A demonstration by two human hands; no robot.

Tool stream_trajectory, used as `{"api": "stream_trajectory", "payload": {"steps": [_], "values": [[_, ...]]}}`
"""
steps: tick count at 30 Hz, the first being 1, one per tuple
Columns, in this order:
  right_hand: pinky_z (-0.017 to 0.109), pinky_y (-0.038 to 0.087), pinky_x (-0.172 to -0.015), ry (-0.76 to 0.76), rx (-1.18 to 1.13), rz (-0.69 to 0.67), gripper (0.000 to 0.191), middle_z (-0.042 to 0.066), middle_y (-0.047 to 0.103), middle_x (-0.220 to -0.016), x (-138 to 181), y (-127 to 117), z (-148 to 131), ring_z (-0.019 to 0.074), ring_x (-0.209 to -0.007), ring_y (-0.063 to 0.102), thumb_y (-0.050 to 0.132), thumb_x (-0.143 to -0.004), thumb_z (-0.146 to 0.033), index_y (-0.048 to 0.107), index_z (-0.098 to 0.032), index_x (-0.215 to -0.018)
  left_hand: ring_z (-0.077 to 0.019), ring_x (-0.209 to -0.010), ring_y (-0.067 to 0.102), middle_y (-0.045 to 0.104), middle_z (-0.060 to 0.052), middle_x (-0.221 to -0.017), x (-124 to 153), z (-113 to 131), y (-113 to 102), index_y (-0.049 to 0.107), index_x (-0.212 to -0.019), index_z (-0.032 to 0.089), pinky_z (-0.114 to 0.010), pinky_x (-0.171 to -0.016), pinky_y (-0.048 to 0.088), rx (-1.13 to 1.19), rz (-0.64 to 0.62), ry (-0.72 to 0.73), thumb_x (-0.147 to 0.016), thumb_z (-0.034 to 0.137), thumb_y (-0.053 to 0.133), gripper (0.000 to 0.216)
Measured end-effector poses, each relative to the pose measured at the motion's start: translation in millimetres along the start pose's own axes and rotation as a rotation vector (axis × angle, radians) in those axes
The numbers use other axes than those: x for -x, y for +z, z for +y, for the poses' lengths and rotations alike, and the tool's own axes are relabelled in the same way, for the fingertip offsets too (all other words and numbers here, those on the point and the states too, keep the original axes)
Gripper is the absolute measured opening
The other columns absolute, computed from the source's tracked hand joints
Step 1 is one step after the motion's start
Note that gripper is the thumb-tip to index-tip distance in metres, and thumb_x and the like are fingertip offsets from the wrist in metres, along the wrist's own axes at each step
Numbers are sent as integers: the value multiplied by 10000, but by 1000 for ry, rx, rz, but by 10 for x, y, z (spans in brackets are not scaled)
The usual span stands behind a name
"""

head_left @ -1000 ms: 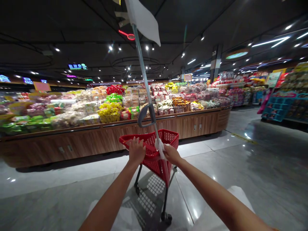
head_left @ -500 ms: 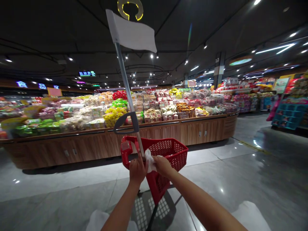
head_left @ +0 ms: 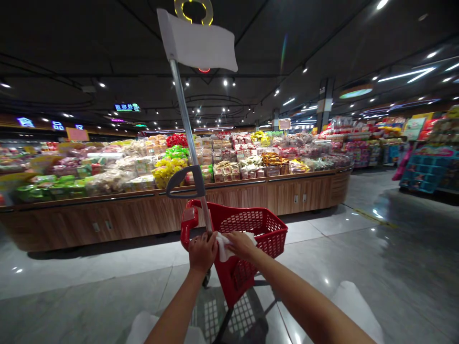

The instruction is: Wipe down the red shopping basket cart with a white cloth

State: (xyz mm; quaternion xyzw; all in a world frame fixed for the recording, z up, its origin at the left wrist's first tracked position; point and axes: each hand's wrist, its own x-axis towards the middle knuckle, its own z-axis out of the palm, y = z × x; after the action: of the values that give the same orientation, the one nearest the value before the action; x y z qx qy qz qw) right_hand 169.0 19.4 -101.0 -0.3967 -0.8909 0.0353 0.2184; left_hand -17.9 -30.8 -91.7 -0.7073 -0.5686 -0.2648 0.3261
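My left hand [head_left: 202, 252] is closed round the lower end of a metal pole [head_left: 185, 112], at the near edge of a red shopping cart [head_left: 226, 281]. The pole leans slightly left and carries a white flag [head_left: 201, 44] at its top. Partway down it is a grey loop handle [head_left: 185, 184]. Pressed close beside the left hand, my right hand [head_left: 241, 244] grips a crumpled white cloth or tissue [head_left: 224, 249]. Its fingertips are partly hidden in the folds. Behind the hands, the cart's perforated basket [head_left: 274, 239] opens to the right.
A long wooden display counter [head_left: 244, 193] heaped with packaged snacks runs across behind the cart. At the right stands a blue rack [head_left: 425, 167]. Grey glossy floor [head_left: 322, 267] surrounds the cart, whose shadow falls below it.
Both hands have closed in lower on the pole, and the left fingers are more curled. More of the white cloth spreads under my right hand. The cart appears slightly further right.
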Motion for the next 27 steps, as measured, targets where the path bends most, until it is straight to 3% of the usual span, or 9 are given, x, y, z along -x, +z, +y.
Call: {"api": "stream_trajectory", "payload": {"steps": [4,7,11,15,18,22,25,27], "values": [[358,392,-928,-23,-1,117,543,105,488,-1358,-115,170,-271,245,-1139,507,533,-914,-362,379,-265,-1426,-251,-857,619,697,-95,-982,7,-39,-6,613,-1256,268,-415,-831,401,20,-18,21,-892,219,444,404],[337,398,-895,-5,22,66,446,72,572,-1224,-84,176,-222,227,-1065,537,501,-930,-331,451,-298,-1371,-242,-868,620,696,-91,-997,14,-95,-20,590,-1284,288,-406,-831,408,8,-35,56,-898,234,448,415],[315,390,-860,106,84,-12,332,63,618,-1119,95,121,127,217,-1003,559,466,-932,-274,568,-266,-1247,-224,-871,622,694,-79,-994,29,-188,14,551,-1323,307,-405,-860,417,-5,-40,116,-911,223,439,435],[352,347,-932,234,159,-17,367,78,597,-1188,452,134,649,232,-1071,527,455,-915,-206,558,-263,-1263,-258,-1033,591,656,-86,-1067,87,-230,161,567,-1299,353,-471,-977,380,-20,77,59,-922,246,455,407],[390,320,-980,279,181,-28,414,85,581,-1230,659,160,903,243,-1095,520,419,-928,-195,514,-287,-1320,-306,-1214,496,581,-126,-1210,122,-145,276,597,-1270,330,-516,-1037,333,0,176,-43,-919,241,461,386],[466,309,-1013,298,188,-5,398,105,563,-1284,722,199,903,271,-1141,513,401,-949,-236,497,-270,-1334,-339,-1322,393,499,-161,-1346,113,85,342,534,-1340,250,-547,-1072,295,17,195,-119,-928,273,446,421],[516,295,-1033,303,198,23,415,115,441,-1442,730,211,826,283,-1220,477,394,-953,-238,464,-281,-1360,-302,-1292,439,547,-131,-1327,96,268,365,521,-1343,254,-496,-1082,297,66,113,52,-930,314,444,425],[544,295,-1031,313,194,30,435,117,346,-1513,737,199,770,292,-1265,446,383,-953,-224,437,-288,-1381,-278,-1208,510,616,-115,-1233,81,379,379,594,-1248,241,-462,-1065,316,100,24,140,-933,326,437,363]]}}
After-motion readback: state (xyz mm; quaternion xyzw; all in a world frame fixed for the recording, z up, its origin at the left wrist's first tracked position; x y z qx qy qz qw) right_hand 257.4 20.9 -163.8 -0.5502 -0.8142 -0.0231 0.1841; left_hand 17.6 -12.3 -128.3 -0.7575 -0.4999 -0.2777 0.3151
